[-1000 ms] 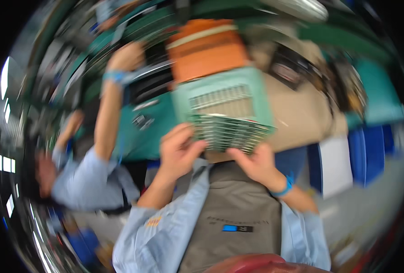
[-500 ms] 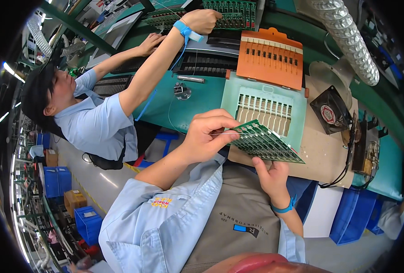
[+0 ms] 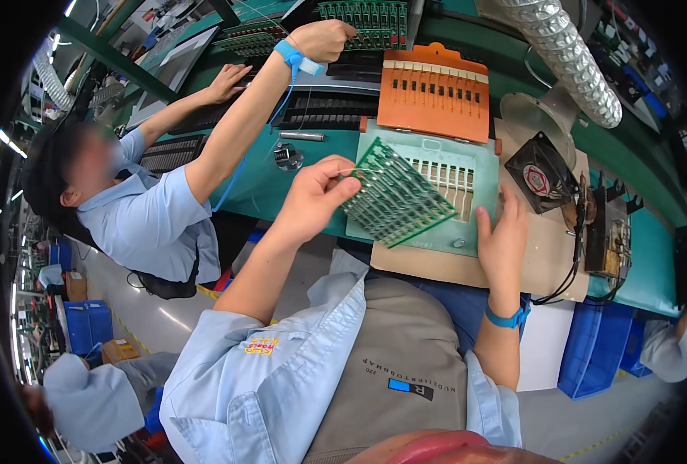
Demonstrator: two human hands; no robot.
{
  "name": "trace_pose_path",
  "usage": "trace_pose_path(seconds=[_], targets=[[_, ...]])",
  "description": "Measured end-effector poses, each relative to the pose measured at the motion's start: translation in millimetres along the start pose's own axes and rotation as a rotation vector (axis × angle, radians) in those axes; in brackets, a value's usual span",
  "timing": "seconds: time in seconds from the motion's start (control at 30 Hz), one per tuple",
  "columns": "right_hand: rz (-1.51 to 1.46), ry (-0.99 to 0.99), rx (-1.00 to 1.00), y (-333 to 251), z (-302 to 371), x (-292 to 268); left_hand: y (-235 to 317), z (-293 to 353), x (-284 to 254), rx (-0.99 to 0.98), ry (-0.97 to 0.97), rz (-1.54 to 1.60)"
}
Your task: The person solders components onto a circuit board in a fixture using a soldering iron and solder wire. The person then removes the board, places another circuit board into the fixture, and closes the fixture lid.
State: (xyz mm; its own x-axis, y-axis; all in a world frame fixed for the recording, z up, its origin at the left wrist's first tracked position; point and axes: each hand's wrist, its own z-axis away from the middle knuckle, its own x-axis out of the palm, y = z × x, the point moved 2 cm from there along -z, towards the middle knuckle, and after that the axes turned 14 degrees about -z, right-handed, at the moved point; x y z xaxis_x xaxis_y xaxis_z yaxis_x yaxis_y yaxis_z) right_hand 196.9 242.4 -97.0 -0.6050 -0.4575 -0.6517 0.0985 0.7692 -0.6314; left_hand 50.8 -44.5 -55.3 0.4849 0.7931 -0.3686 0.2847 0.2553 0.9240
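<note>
We've got the green circuit board [image 3: 401, 197] up in the air right now, tilted, over the left part of the pale green frame [image 3: 486, 178]. Our left hand [image 3: 316, 197] pinches it by its left edge between thumb and fingers, while our right hand [image 3: 504, 232] is spread and holds nothing, just by the frame's right side (can't tell if the thumb actually touches it). Progress-wise, we'd say mid-job: the orange lid [image 3: 434, 93] stands folded back, the board is out of the frame, and nothing's closed up. Whether any soldering or fitting is left on it, we can't tell from here. Texture stuff: the board is thin, flat and rigid-looking, with repeated rows of shiny little parts; the frame looks like smooth, hard plastic with a slotted rectangular window; the lid carries a row of small black blocks. Beside it we've got a boxy black fan [image 3: 543, 174] and crinkly silver ducting [image 3: 571, 58].
</note>
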Motion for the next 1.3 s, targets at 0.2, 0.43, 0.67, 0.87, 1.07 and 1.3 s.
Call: trace_pose_path(seconds=[0.2,0.43,0.67,0.87,1.07,1.3], targets=[[-0.145,-0.082,0.152,2,-12,10,-30,-6,2,-0.28,0.023,0.203],[-0.081,-0.031,0.191,-4,-8,22,-44,-13,3,-0.306,0.011,0.249],[-0.062,0.028,0.115,-3,6,17,-35,-7,10,-0.254,-0.012,0.313],[-0.038,0.021,0.132,-5,16,14,-35,-4,11,-0.253,-0.037,0.283],[0.041,0.032,0.084,-6,19,15,-36,-3,10,-0.296,-0.054,0.28],[0.077,0.033,0.087,-8,20,17,-39,-4,9,-0.289,-0.085,0.271]])
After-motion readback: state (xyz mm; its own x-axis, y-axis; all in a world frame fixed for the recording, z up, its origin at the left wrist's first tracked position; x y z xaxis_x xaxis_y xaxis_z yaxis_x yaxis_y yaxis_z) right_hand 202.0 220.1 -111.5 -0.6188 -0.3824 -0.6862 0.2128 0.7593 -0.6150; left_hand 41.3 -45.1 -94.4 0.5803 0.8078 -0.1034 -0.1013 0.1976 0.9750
